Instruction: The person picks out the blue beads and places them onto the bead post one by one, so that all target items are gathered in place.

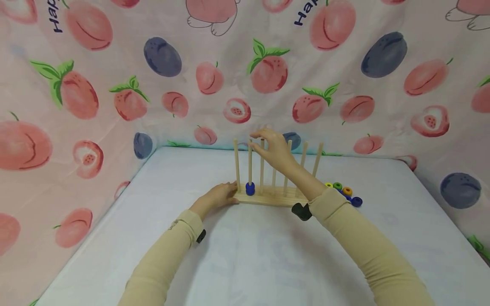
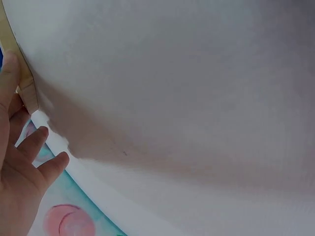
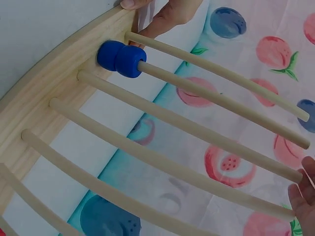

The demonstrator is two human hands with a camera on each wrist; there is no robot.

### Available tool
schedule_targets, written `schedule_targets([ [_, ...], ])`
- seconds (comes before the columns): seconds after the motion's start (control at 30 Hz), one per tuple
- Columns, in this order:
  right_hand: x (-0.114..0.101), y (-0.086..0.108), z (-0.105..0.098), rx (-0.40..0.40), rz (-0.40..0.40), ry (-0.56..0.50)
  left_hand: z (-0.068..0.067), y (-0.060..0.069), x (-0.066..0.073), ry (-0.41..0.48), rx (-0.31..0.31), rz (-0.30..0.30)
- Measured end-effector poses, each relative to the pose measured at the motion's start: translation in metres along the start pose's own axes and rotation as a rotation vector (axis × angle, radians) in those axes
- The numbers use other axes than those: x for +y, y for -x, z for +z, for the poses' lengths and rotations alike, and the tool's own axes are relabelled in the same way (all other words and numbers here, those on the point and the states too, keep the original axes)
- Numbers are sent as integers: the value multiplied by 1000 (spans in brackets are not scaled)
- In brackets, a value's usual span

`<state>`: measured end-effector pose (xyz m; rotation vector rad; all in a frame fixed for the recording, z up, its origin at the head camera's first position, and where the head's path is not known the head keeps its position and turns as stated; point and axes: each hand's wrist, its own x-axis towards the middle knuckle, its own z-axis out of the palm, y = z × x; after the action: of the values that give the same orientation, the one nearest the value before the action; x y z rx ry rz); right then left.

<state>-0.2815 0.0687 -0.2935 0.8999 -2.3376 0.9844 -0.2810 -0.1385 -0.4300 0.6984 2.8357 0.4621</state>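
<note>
Left hand (image 1: 218,196) pinches wooden base (image 1: 268,200); right hand (image 1: 274,148), grip parted; forearm (image 1: 311,182) hides base's right end. Cloth (image 1: 229,55) lettering (image 1: 306,9) cut off: "Hap".

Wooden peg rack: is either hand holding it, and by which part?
The left hand grips the rack's base by its left end. The right hand, fingers apart near the peg tops, appears to hold nothing.

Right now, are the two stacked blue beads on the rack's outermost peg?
No, the stacked blue beads sit on the second peg, counting from the left hand.
</note>
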Motion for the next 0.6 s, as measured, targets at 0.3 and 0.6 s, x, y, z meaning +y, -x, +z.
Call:
schedule_targets([
  [0.3,2,17,-8,123,-74,-8,-1,3,0,2,-8,14],
  [0.6,13,38,-18,76,-134,-104,-4,0,-1,-2,-32,-12],
])
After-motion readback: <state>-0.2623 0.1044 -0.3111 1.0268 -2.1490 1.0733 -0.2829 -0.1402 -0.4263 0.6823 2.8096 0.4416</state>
